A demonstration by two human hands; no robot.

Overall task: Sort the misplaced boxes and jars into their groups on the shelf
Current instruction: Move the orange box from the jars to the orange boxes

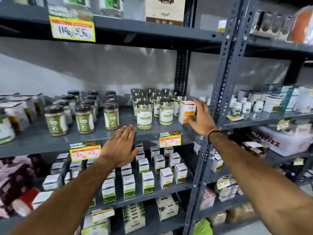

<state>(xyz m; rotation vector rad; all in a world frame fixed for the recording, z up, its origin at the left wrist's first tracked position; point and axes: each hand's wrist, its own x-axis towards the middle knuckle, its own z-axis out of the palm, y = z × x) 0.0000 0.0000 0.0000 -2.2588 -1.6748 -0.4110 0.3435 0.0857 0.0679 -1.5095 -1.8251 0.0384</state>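
Orange-and-white, the misplaced box (187, 111) stands among steel-lidded jars (155, 107) at the middle shelf's (50, 138) right end, the right hand (199, 117) closing around it, the left hand (121, 145) open and empty; next, probably lifting it toward matching boxes.

A yellow price tag (72, 28) on the top shelf edge reads "110 Rs" and "55". Below it, a lower tag (85, 150) says "SUPER MARKET", "130", "65". Right of that, another tag (170, 139) repeats "SUPER MARKET". Jar labels are too blurred.
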